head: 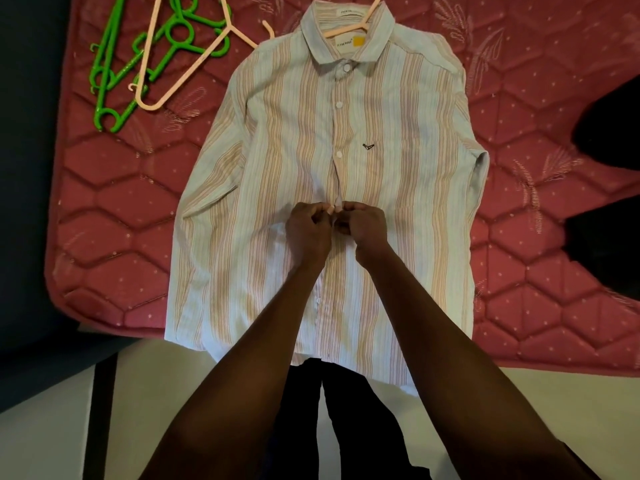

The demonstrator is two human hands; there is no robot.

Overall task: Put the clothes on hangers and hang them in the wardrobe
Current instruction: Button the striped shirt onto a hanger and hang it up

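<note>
Striped shirt (381, 188) lies lengthwise, collar toward the bed's far edge; both hands' fingers (323, 211) pinch its placket; collar label unreadable.

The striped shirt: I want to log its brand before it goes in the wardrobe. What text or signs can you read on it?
White neck label inside the collar of the striped button-up shirt: small dark print, too blurred to read.
White tag with yellow patch: dark lettering, not legible.
Chest: small dark V-shaped emblem, no words.
</note>
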